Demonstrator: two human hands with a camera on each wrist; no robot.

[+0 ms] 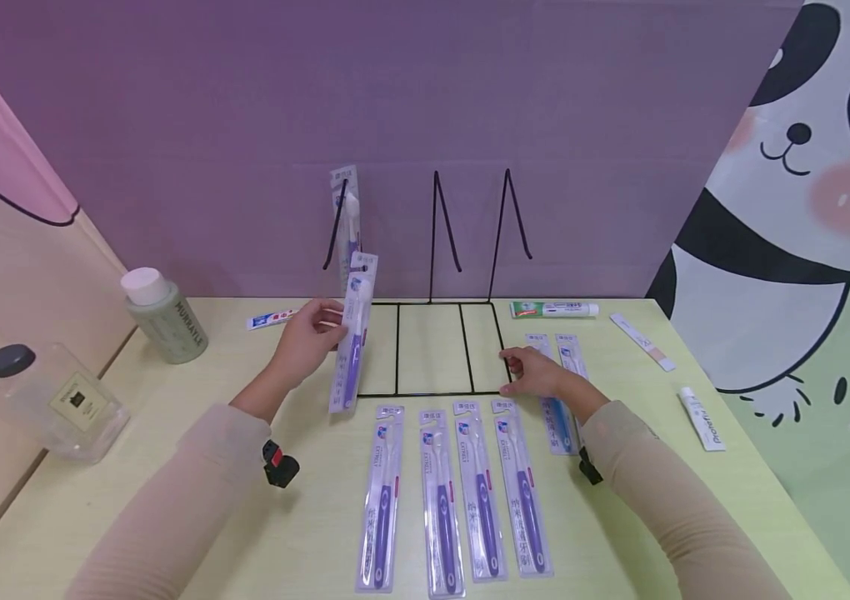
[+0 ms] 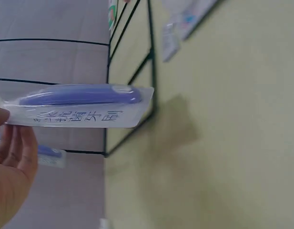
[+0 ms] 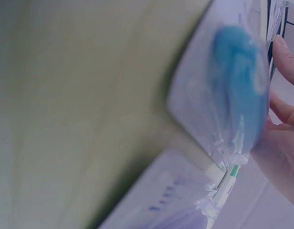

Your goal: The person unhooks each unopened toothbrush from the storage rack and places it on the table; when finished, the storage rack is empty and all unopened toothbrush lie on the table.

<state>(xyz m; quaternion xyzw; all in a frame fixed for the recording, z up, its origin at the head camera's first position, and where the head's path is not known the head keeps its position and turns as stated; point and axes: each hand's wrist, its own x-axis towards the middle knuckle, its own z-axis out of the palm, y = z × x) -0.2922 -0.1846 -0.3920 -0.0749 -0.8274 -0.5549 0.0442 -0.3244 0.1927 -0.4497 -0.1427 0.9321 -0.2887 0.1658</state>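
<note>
My left hand (image 1: 310, 337) pinches a packaged toothbrush (image 1: 356, 333) with a purple handle by its edge, holding it tilted upright in front of the left hook. In the left wrist view the pack's handle end (image 2: 85, 106) points away from the fingers. Behind it, another toothbrush pack (image 1: 350, 200) hangs on the left hook of the black wire rack (image 1: 430, 393). At the rack's front right corner, my right hand (image 1: 533, 372) grips the wire between thumb and fingers. Below that hand lie a blue-handled toothbrush pack (image 3: 237, 86) and a purple one (image 3: 180, 200).
Several purple toothbrush packs, among them one at the left (image 1: 380, 500), lie in a row before the rack. Toothpaste tubes (image 1: 554, 309) (image 1: 701, 419) and a slim packet (image 1: 642, 342) lie at right. A green bottle (image 1: 167, 317) and a clear bottle (image 1: 57, 404) stand at left.
</note>
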